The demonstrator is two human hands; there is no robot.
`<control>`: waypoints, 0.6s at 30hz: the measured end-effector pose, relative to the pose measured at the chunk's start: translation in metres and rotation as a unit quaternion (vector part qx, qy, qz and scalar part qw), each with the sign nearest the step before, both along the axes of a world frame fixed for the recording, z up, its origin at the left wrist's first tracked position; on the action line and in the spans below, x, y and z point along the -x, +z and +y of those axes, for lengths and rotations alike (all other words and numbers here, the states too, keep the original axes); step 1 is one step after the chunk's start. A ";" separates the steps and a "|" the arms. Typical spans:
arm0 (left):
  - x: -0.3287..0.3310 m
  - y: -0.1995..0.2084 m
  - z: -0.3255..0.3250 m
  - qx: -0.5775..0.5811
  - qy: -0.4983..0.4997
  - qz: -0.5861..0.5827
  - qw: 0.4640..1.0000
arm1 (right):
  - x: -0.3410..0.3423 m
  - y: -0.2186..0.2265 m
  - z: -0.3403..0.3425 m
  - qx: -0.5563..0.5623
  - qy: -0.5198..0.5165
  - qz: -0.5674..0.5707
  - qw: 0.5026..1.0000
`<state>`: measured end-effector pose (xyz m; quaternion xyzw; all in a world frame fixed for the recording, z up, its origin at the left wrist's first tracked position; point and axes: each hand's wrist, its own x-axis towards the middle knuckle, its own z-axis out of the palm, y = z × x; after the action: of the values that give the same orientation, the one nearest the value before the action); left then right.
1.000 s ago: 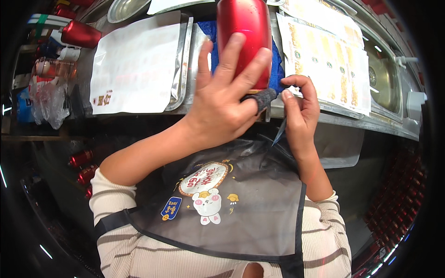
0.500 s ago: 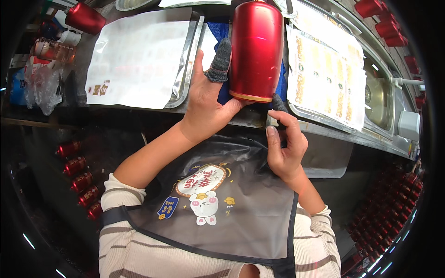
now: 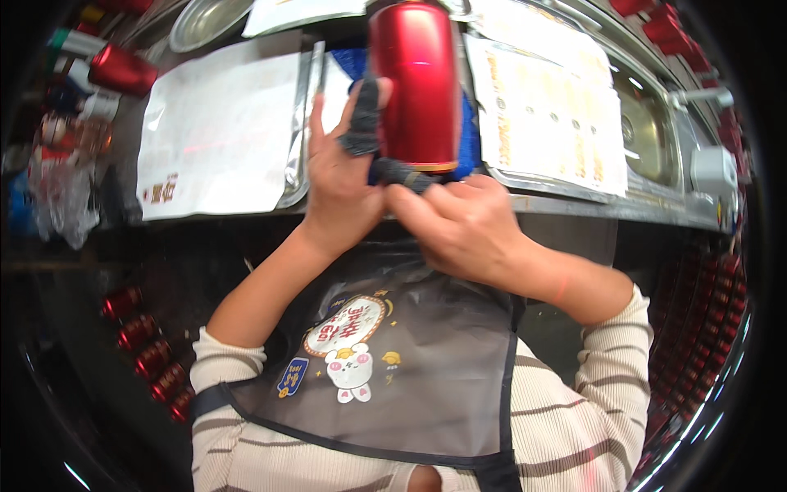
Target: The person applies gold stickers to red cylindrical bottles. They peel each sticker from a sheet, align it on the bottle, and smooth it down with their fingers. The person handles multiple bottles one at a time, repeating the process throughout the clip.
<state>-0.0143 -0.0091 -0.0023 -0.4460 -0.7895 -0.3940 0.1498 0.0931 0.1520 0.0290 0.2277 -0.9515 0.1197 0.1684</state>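
A dark grey knit finger cover [image 3: 361,123] sits on a finger of my left hand [image 3: 340,176], whose fingers are spread beside a shiny red metal canister [image 3: 416,86]. Another dark grey finger cover [image 3: 403,175] lies at my left thumb. My right hand [image 3: 467,225] pinches its right end just below the canister's gold-rimmed near end. The canister rests on a blue cloth [image 3: 467,143] at the table edge. Whether my left fingertips touch the canister, I cannot tell.
A tray with white printed sheets [image 3: 221,123] lies left of the canister; another printed sheet [image 3: 549,115] covers a tray at right. Beyond that is a metal sink [image 3: 648,123]. Red canisters [image 3: 123,70] stand around, several below the table at both sides. Plastic bags [image 3: 65,197] sit far left.
My right hand has moved left across to my left thumb, bringing the second dark finger cover there. My left hand has shifted slightly left and down in view. The canister stays on the cloth.
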 end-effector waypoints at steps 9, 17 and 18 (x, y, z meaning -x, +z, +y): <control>-0.005 0.001 0.009 0.000 -0.015 -0.044 0.999 | -0.034 -0.014 0.002 0.456 -0.207 0.029 0.865; 0.006 0.006 -0.010 0.067 -0.071 -0.238 0.966 | -0.013 -0.015 0.000 0.698 -0.247 -0.135 0.658; 0.005 0.011 -0.011 0.056 -0.077 -0.249 0.964 | -0.010 -0.013 -0.001 0.710 -0.237 -0.155 0.645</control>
<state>-0.0194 -0.0203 0.0084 -0.4009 -0.7859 -0.4584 -0.1075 0.1034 0.1507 0.0159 -0.2170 -0.6089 0.7479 0.1508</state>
